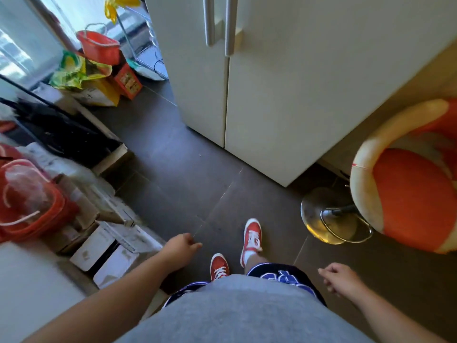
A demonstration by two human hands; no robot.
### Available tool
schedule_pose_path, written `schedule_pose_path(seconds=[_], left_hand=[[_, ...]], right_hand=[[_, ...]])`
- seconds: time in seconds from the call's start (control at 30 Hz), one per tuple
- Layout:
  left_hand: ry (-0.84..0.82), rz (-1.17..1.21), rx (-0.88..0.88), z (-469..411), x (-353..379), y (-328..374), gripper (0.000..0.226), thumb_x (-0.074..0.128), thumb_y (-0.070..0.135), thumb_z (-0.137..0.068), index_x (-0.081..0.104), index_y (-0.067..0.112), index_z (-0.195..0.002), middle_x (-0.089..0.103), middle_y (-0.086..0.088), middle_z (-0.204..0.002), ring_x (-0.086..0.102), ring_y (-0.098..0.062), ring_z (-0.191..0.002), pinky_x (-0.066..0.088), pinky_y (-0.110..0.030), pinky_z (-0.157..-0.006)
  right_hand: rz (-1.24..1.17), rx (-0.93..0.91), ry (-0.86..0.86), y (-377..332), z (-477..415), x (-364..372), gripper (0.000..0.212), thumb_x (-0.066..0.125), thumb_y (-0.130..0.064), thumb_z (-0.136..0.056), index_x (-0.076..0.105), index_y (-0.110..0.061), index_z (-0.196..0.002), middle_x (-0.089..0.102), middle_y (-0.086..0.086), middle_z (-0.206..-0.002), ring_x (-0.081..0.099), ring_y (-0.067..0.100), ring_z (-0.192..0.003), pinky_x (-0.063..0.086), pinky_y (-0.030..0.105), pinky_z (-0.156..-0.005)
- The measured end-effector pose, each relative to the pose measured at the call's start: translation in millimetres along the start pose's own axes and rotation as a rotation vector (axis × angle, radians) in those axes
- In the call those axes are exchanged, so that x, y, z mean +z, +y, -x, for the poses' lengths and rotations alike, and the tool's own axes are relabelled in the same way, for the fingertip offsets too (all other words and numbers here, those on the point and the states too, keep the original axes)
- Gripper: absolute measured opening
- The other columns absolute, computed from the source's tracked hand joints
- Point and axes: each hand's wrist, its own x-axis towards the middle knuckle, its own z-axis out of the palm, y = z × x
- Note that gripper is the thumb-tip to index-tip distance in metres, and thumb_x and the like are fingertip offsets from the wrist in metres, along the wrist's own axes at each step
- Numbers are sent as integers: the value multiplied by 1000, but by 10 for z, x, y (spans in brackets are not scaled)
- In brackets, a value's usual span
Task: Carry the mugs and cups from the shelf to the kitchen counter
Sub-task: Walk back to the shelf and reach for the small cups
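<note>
No mug, cup, shelf or counter top shows in the head view. I look down at a dark tiled floor (173,169) and my red shoes. My left hand (181,246) hangs low at the left with its fingers loosely curled and nothing in it. My right hand (340,277) hangs at the right, fingers also loosely curled, holding nothing. Both hands are apart from every object around them.
A white two-door fridge (272,95) stands ahead. An orange bar stool (408,199) on a chrome base (329,216) is at the right. Boxes (106,243), red baskets (27,201), a red bucket (99,45) and bags line the left side.
</note>
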Motion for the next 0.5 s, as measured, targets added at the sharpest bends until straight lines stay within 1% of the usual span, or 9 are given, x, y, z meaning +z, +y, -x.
schedule_pose_path(seconds=[0.07, 0.13, 0.27, 0.37, 0.43, 0.5], left_hand=[[13, 13, 36, -210, -181, 248, 24, 59, 43, -89, 66, 20, -90, 67, -1, -85, 65, -20, -84, 47, -28, -70], [15, 49, 47, -409, -350, 452, 21, 59, 42, -89, 64, 22, -85, 66, 0, -82, 64, -20, -80, 49, -29, -70], [25, 117, -16, -694, -671, 622, 22, 59, 40, -90, 65, 19, -87, 67, -2, -83, 64, -20, -79, 50, -31, -70], [36, 143, -107, -786, -912, 548, 25, 58, 41, -90, 66, 18, -94, 68, -2, -89, 65, -19, -82, 52, -33, -74], [65, 185, -177, -791, -1071, 428, 25, 58, 42, -90, 65, 19, -96, 69, -2, -92, 66, -18, -83, 54, -34, -78], [107, 251, -246, -748, -1220, 269, 25, 59, 42, -90, 66, 19, -95, 70, -2, -93, 65, -18, -84, 54, -34, -78]], right_hand=[[25, 33, -19, -128, -207, -127, 22, 60, -22, -91, 65, -1, -85, 68, 12, -76, 58, 20, -60, 41, 28, -55], [39, 42, -29, -323, -462, -258, 22, 61, -22, -91, 64, -3, -80, 67, 11, -72, 57, 20, -58, 41, 26, -53], [74, 10, -19, -919, -1046, -477, 29, 64, -22, -89, 61, -8, -64, 64, 9, -58, 55, 22, -52, 38, 25, -53], [134, -58, -42, -1541, -1422, -582, 32, 65, -24, -88, 59, -8, -61, 61, 8, -52, 54, 22, -47, 36, 27, -50], [159, -122, -60, -2088, -1575, -650, 29, 66, -26, -86, 62, -4, -67, 63, 8, -52, 54, 21, -46, 37, 26, -48], [197, -214, -91, -2723, -1642, -668, 27, 67, -24, -85, 61, -4, -68, 64, 7, -56, 54, 21, -46, 38, 24, -47]])
